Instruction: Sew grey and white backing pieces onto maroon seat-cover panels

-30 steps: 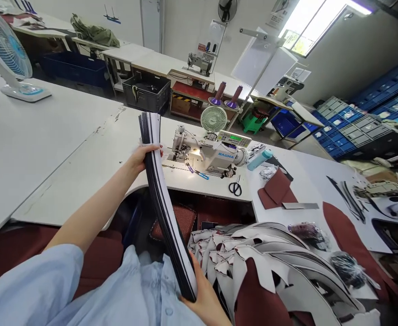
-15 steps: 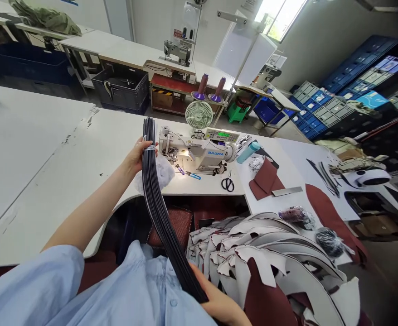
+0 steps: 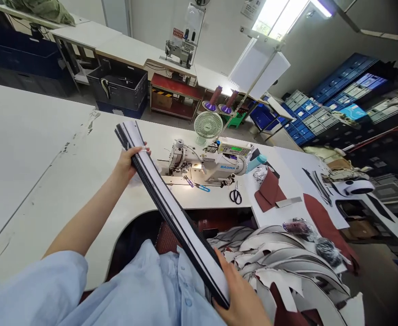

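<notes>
A long bundle of black-and-white strips (image 3: 175, 213) slants across my front, its white face turned up. My left hand (image 3: 131, 158) is closed round it near the far end, where a tie circles the strips; beyond the tie the ends fan apart. Lower down, my right hand (image 3: 235, 283) grips the near end, fingers partly hidden underneath. Just past the bundle stands a white sewing machine (image 3: 215, 165). In front of the machine lie thread snips with purple handles (image 3: 188, 181), blue-handled snips (image 3: 202, 188) and black scissors (image 3: 235, 195).
A green fan (image 3: 208, 125) and thread cones (image 3: 215, 96) stand behind the machine. Grey-white and maroon cut pieces (image 3: 270, 253) are heaped at my right. A turquoise bottle (image 3: 256, 163) lies beside the machine. The white table (image 3: 66, 181) stretches left.
The bundle has rolled from its black edges to its white face, and its far end has swung left. Both hands have shifted with it; the view has turned slightly.
</notes>
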{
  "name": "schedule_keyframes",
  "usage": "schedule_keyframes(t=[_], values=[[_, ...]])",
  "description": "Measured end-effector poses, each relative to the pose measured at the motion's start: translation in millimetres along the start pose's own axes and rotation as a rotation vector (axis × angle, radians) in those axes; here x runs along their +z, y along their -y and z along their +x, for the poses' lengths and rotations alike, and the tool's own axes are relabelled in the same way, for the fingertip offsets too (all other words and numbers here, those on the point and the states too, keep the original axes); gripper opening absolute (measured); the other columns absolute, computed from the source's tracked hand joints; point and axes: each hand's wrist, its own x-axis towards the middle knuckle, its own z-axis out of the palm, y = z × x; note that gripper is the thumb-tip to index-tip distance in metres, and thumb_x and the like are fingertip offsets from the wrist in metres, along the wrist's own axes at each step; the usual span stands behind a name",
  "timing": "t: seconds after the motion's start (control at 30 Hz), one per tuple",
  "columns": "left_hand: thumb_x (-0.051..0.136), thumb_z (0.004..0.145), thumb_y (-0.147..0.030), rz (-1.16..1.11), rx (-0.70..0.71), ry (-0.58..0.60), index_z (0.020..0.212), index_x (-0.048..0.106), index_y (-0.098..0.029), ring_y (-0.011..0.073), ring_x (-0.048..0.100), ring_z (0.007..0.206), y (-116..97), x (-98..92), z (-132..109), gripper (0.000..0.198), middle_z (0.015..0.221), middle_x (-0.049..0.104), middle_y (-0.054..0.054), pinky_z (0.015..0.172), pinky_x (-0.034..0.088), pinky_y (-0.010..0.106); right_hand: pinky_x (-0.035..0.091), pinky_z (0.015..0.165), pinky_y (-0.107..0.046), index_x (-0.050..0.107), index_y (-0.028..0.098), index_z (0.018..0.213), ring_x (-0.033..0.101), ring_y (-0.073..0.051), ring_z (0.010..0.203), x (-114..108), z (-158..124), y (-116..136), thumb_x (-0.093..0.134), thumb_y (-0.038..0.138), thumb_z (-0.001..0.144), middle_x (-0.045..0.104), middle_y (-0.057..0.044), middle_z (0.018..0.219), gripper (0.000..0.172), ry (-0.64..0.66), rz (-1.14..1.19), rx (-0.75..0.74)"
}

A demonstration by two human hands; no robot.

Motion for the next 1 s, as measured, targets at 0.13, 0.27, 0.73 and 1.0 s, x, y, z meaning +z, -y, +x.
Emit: schedule_keyframes(t=[0.13, 0.27, 0.73, 1.0], values=[[0.069, 0.063, -0.013, -0.219, 0.001, -0.042, 0.094, 0.065, -0.011, 0.0124, 0.067, 0.075, -11, -17.6, 16, 0.031, 0.079, 0.067, 0.003, 0.074, 0.059, 0.022, 0.054, 0.074, -0.038, 0.004, 0.035, 0.158, 0.064, -0.028, 0.089, -32, 5, 11, 0.054, 0.018, 0.073, 0.058, -0.008, 0.112, 0.1, -0.094, -0.236, -0.02], [0.069, 0.066, -0.015, -0.302, 0.048, -0.05, 0.094, 0.065, -0.014, 0.0116, 0.067, 0.078, -18, -38.4, 29, 0.028, 0.081, 0.068, 0.001, 0.079, 0.059, 0.023, 0.055, 0.068, -0.038, 0.005, 0.036, 0.157, 0.064, -0.028, 0.083, -58, 12, 18, 0.057, 0.016, 0.069, 0.056, -0.008, 0.108, 0.105, -0.177, -0.395, -0.082], [0.078, 0.071, -0.038, -0.206, 0.196, 0.041, 0.103, 0.066, -0.032, 0.0237, 0.057, 0.124, -45, -60.2, 23, 0.035, 0.124, 0.066, -0.003, 0.099, 0.056, 0.041, 0.054, 0.073, -0.046, 0.007, 0.033, 0.158, 0.058, -0.03, 0.082, -118, 64, 47, 0.066, 0.016, 0.07, 0.054, -0.01, 0.104, 0.108, -0.369, -0.719, -0.239], [0.071, 0.073, -0.017, -0.281, 0.38, -0.172, 0.091, 0.067, -0.021, 0.013, 0.068, 0.092, -80, -94.6, 21, 0.019, 0.093, 0.072, -0.004, 0.098, 0.055, 0.025, 0.055, 0.075, -0.045, 0.006, 0.035, 0.157, 0.059, -0.03, 0.088, -106, 74, 66, 0.073, 0.013, 0.063, 0.055, -0.009, 0.107, 0.117, -0.288, -0.666, -0.265]])
